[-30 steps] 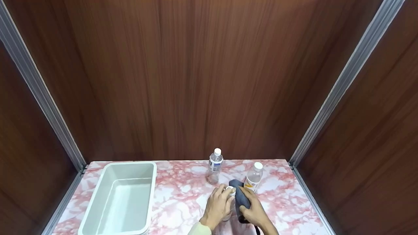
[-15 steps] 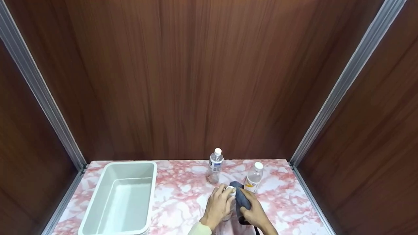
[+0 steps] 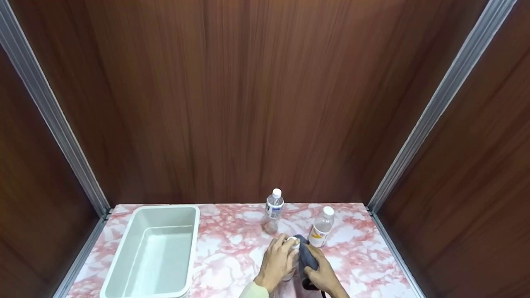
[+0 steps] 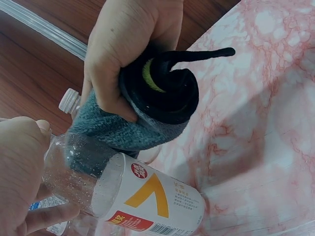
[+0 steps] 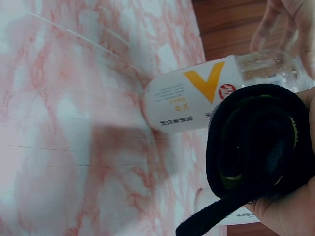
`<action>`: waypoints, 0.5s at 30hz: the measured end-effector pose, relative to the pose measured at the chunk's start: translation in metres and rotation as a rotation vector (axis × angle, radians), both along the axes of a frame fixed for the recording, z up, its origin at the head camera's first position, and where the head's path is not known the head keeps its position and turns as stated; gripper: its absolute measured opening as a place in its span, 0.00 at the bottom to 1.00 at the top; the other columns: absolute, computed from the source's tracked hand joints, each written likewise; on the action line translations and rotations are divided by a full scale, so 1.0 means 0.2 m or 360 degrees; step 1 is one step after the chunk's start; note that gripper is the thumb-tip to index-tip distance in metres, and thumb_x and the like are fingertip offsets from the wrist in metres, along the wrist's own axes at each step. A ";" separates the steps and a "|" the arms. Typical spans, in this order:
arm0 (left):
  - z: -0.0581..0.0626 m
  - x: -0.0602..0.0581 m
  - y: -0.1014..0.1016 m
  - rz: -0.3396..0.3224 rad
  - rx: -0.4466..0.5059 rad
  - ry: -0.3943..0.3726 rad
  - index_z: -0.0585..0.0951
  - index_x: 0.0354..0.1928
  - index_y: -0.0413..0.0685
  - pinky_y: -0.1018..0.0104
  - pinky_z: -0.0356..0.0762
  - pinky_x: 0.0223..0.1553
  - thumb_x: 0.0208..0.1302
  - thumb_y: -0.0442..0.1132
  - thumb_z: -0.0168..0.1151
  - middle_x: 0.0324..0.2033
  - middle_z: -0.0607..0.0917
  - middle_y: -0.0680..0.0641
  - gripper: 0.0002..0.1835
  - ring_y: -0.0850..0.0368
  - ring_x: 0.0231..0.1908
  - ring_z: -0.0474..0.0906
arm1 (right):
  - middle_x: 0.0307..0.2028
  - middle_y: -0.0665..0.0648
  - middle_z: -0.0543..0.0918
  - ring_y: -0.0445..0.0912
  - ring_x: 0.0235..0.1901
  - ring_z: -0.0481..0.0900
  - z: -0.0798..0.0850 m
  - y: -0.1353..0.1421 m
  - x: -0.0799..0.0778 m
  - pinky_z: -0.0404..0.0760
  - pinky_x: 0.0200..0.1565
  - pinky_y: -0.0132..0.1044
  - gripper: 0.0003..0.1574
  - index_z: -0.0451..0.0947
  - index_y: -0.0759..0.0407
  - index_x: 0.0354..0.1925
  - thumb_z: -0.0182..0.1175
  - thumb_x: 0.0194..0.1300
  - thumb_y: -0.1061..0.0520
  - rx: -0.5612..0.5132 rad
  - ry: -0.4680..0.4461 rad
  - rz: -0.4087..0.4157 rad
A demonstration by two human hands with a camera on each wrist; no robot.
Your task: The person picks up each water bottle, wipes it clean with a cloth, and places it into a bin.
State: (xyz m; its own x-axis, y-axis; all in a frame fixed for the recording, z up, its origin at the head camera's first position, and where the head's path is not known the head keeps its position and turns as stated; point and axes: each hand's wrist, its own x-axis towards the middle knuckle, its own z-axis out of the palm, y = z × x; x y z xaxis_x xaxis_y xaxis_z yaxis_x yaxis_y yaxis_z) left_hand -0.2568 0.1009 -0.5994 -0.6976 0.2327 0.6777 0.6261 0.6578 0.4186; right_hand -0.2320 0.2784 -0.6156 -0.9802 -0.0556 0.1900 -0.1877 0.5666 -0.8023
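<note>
left grip [image 3: 275, 260] on droplet-specked bottle [image 4: 147, 199]

On a pink-marbled desk [image 3: 223, 248], the left hand's grip [image 3: 275, 261] holds a white-capped plastic bottle [image 3: 295, 262] by its top; the right hand's grip [image 3: 323, 271] clasps a blue-grey cloth [image 3: 306, 257] beside it. Two clear capped bottles [image 3: 274, 211] stand farther back; a pale rectangular tub [image 3: 165, 207] sits at left.

- Near bottle [image 4: 125, 184]: clear, glossy plastic
- Cloth [image 4: 115, 127]: fuzzy, matt
- Left tub [image 3: 159, 256]: smooth plastic
- Far wall [image 3: 232, 103]: wood-grained
- Right rail [image 3: 437, 103]: dull metal
- Tabletop [image 3: 360, 252]: smooth
</note>
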 end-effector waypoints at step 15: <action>0.00 0.00 0.00 -0.0006 0.0007 0.0019 0.83 0.44 0.54 0.62 0.82 0.37 0.61 0.42 0.68 0.40 0.82 0.52 0.09 0.55 0.36 0.80 | 0.64 0.64 0.76 0.58 0.64 0.73 -0.08 0.00 0.01 0.69 0.61 0.27 0.47 0.72 0.62 0.69 0.64 0.47 0.68 0.0029 -0.0072 -0.0026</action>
State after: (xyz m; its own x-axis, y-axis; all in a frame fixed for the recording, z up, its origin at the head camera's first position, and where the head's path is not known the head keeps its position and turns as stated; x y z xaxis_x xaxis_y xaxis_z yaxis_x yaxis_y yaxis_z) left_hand -0.2567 0.1009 -0.5986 -0.6887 0.2322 0.6869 0.6333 0.6538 0.4140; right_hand -0.2292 0.2776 -0.6316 -0.9885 -0.0427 0.1448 -0.1423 0.5839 -0.7993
